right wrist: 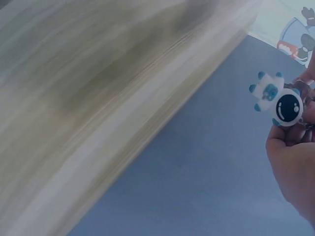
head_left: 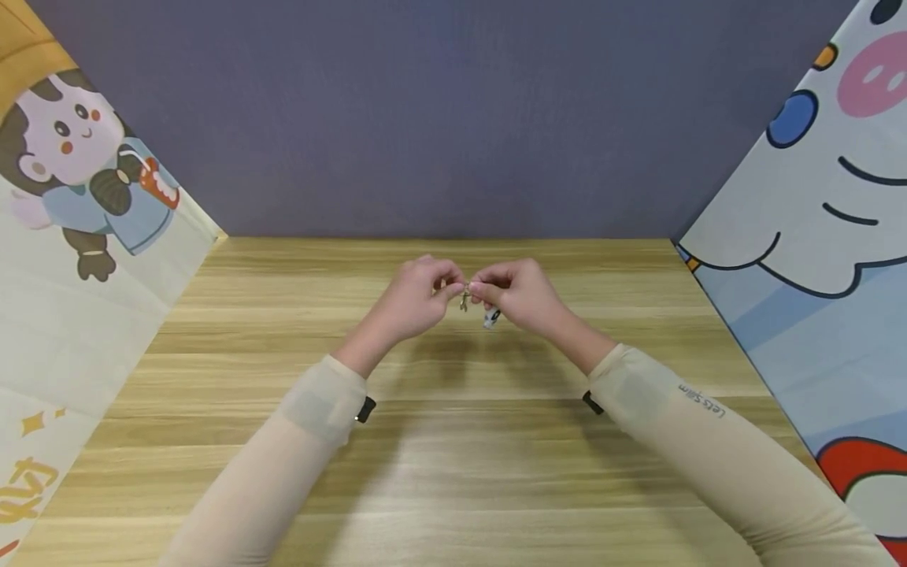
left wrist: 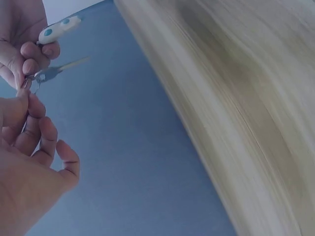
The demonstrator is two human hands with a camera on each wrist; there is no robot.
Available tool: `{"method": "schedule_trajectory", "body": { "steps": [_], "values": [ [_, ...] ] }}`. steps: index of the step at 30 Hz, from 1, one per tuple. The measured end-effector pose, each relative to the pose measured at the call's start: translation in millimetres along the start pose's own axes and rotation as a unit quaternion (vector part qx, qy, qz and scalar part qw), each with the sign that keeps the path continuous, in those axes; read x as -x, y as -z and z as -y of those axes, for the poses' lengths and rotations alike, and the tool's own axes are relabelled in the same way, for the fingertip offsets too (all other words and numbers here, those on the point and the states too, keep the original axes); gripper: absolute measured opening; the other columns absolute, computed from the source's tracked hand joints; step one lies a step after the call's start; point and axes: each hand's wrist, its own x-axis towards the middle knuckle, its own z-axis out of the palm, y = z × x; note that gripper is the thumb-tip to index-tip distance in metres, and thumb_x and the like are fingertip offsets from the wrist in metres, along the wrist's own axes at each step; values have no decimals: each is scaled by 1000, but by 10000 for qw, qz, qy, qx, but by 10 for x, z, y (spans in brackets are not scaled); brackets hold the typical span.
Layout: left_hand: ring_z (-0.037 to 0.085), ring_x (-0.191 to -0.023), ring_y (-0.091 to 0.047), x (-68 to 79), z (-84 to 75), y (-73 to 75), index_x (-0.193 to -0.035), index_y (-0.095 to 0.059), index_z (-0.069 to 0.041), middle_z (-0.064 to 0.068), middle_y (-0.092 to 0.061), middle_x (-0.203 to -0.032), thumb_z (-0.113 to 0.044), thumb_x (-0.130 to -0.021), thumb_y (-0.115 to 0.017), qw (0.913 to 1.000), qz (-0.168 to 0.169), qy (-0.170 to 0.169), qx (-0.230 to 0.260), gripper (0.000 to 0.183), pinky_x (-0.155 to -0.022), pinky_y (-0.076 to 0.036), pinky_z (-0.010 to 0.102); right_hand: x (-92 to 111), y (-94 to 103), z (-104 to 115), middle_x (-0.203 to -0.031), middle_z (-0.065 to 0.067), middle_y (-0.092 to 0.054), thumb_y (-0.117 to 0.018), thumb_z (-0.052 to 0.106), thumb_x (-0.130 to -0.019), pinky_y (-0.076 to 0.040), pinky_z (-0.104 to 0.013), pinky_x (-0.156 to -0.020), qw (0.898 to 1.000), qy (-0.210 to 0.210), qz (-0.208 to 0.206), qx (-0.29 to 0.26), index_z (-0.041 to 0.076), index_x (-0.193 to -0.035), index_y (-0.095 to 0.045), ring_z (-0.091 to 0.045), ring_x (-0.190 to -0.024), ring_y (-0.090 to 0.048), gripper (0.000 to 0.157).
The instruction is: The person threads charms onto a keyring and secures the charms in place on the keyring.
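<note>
Over the table, my left hand (head_left: 418,298) and right hand (head_left: 523,293) meet with their fingertips close together. Between them is a small metal key ring (left wrist: 37,87), pinched by the thumb and forefinger of each hand. From it hangs a key (left wrist: 49,73), which shows as a small metal shape below the fingertips in the head view. A white charm with teal dots and a round black visor, like a small astronaut (right wrist: 288,107), dangles beside my right hand. Fingers hide part of the ring.
The wooden table (head_left: 453,472) spreads below both hands. A blue-grey panel (head_left: 453,118) rises behind its far edge. Cartoon-printed panels stand on the left (head_left: 92,315) and right (head_left: 779,260). Dark straps (head_left: 365,409) show at the sleeve cuffs.
</note>
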Motion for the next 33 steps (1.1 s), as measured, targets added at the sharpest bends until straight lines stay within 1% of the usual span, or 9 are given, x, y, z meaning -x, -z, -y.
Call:
{"method": "schedule_trajectory", "body": {
  "steps": [5,8,10,15,18,21,25,30,33],
  "values": [
    [21,-82,-55,15,-21,-15,-102,-73,-9,5,-64,-87,-15,-105,-67,9991,-268,203,262,9,-73,-48,35,-4,-38,20,-98,-21,-80,-72,13,-102,-58,-24,-66,9984,-93,-246,-508,-1,-106,-81,-12,-71,-66,17],
    [22,-81,-55,24,-24,-32,-100,-73,-10,5,-64,-86,-15,-105,-66,9974,-486,261,467,10,-73,-47,35,-7,-72,16,-97,-21,-80,-73,11,-101,-57,-21,-65,9955,-96,-427,-839,-3,-107,-80,-9,-69,-67,17],
    [23,-81,-56,27,-21,-46,-99,-73,-9,5,-65,-87,-14,-106,-66,9961,-612,254,586,10,-73,-47,35,-7,-93,6,-91,-16,-81,-74,12,-100,-57,-21,-65,9933,-112,-541,-1013,-4,-107,-80,-9,-68,-67,18],
    [23,-82,-56,40,-11,-85,-98,-72,-7,6,-65,-86,-13,-106,-66,9905,-850,346,1024,12,-72,-44,35,4,-146,-7,-78,5,-78,-76,13,-99,-57,-22,-64,9872,-176,-800,-1371,-4,-104,-80,-8,-67,-67,18],
    [21,-82,-56,52,-4,-106,-97,-73,-5,5,-65,-85,-11,-105,-67,9853,-992,460,1311,11,-73,-45,34,15,-180,-6,-75,10,-76,-76,11,-99,-58,-22,-65,9831,-169,-908,-1580,-6,-103,-79,-8,-68,-68,18],
    [20,-84,-57,63,1,-118,-98,-74,-3,6,-65,-85,-9,-104,-67,9804,-1109,532,1538,11,-74,-45,32,21,-219,-6,-76,10,-75,-76,10,-99,-59,-22,-65,9784,-170,-997,-1805,-7,-104,-79,-9,-69,-68,18],
    [19,-86,-57,77,17,-139,-99,-74,-2,6,-65,-86,-10,-103,-68,9726,-1215,655,1869,11,-75,-44,31,19,-286,-25,-77,8,-75,-75,9,-100,-56,-21,-61,9699,-197,-1109,-2161,-8,-106,-78,-9,-69,-67,18],
    [18,-86,-57,81,33,-179,-98,-73,-2,4,-65,-87,-9,-102,-69,9603,-1319,779,2332,10,-78,-42,31,22,-362,-48,-78,5,-76,-73,4,-100,-54,-19,-61,9519,-234,-1256,-2785,-12,-108,-75,-9,-69,-65,19],
    [16,-85,-57,90,42,-202,-98,-72,1,1,-65,-87,-6,-102,-69,9472,-1294,858,2804,9,-78,-44,29,38,-390,-46,-78,3,-76,-72,2,-100,-53,-18,-60,9401,-305,-1284,-3144,-12,-107,-74,-9,-69,-64,16]
  ]
}}
